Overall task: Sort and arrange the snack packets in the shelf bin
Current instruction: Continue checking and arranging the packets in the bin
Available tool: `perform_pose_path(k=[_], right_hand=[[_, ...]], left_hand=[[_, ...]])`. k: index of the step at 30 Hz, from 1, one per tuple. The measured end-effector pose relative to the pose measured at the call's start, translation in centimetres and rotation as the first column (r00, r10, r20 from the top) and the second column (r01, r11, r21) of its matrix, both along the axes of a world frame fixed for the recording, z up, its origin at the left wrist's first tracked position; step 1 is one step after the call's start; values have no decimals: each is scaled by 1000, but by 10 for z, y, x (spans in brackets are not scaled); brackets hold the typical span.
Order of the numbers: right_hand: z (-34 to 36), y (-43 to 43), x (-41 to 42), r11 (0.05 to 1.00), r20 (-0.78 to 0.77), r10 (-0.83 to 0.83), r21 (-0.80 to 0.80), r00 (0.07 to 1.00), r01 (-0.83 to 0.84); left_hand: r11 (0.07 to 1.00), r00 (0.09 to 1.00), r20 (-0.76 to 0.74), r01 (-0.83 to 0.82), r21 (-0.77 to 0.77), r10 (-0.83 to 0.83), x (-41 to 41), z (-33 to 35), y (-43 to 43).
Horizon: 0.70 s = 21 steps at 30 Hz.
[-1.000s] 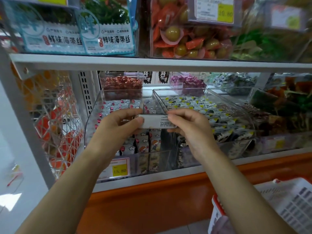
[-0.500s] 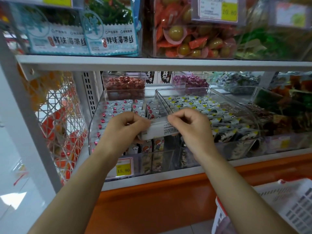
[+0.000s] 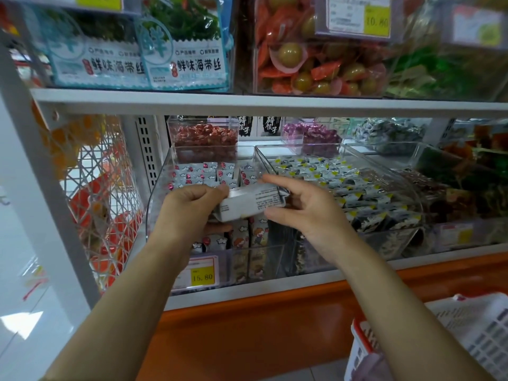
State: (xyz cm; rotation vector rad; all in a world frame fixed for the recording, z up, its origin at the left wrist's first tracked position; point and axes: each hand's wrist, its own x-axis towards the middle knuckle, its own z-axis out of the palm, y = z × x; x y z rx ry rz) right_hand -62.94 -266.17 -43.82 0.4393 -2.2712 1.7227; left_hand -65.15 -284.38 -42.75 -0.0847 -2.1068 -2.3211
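A clear plastic shelf bin (image 3: 159, 193) on the lower shelf holds rows of small white snack packets (image 3: 203, 173) with red dots. My left hand (image 3: 189, 207) grips the left end of a white packet (image 3: 248, 202) with small print, held tilted over the bin. My right hand (image 3: 299, 207) is at the packet's right end with thumb and fingers spread and straight, at most lightly touching it. More upright packets (image 3: 248, 233) with a cartoon figure stand at the bin's front.
To the right, a second clear bin (image 3: 384, 163) holds black-and-white packets with yellow corners. Boxes of red candy (image 3: 203, 136) and purple candy (image 3: 313, 134) stand behind. A yellow price tag (image 3: 202, 273) hangs in front. A white basket (image 3: 472, 334) sits lower right.
My right hand has let go of the packet's right end and opened its fingers. The left hand keeps its hold and the packet has tilted, left end lower.
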Motion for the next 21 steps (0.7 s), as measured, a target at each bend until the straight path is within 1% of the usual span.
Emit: perform_pose_path(k=[2, 4, 5, 6, 7, 8, 9, 10, 11, 12, 13, 14, 15, 16, 18, 19, 20, 21], right_hand=[[1, 1, 0, 999, -35, -21, -33, 999, 20], [2, 3, 0, 988, -39, -60, -142, 997, 54], [2, 4, -1, 973, -34, -107, -209, 994, 98], [2, 7, -2, 949, -25, -166, -277, 986, 153], [2, 9, -3, 919, -11, -225, -336, 974, 208], [1, 12, -5, 888, 7, -275, -381, 961, 257], [0, 14, -6, 863, 27, -313, -410, 949, 296], [0, 17, -7, 845, 45, -341, -424, 939, 327], [0, 19, -7, 833, 60, -360, -428, 931, 350], [-1, 21, -7, 828, 69, -368, -429, 927, 361], [-1, 22, -7, 827, 72, -369, -429, 927, 363], [-1, 22, -7, 831, 71, -368, -423, 927, 362], [-1, 22, -8, 836, 69, -367, -412, 928, 362], [-2, 22, -8, 841, 71, -368, -399, 927, 364], [-2, 22, -8, 850, 77, -377, -366, 923, 378], [-1, 22, -8, 858, 69, -388, -338, 919, 388], [0, 22, -7, 869, 42, -403, -297, 914, 397], [1, 21, -7, 882, -4, -420, -238, 908, 407]], left_hand=[[998, 999, 27, 29, 51, -31, 1, 1, 1], [994, 997, 19, 69, 81, -70, 2, 2, 3], [998, 998, -23, 59, 18, -58, 2, 1, 5], [993, 993, -112, 22, -118, -35, 1, -2, 7], [957, 971, -238, -40, -286, -31, -1, -6, 9], [887, 925, -376, -121, -445, -62, -3, -10, 12], [789, 872, -473, -204, -580, -122, -6, -15, 14], [673, 833, -518, -269, -689, -197, -9, -20, 17], [555, 815, -516, -309, -772, -264, -12, -25, 19], [437, 817, -488, -334, -835, -308, -15, -30, 23], [333, 821, -466, -360, -871, -330, -17, -34, 26], [247, 822, -452, -385, -889, -346, -17, -37, 28], [187, 820, -447, -406, -895, -359, -17, -38, 30], [152, 818, -443, -417, -896, -368, -18, -39, 31], [130, 819, -429, -412, -902, -382, -19, -40, 33], [143, 822, -421, -397, -907, -385, -19, -39, 33], [175, 827, -415, -376, -910, -379, -19, -39, 34], [227, 836, -412, -350, -909, -362, -18, -37, 33]])
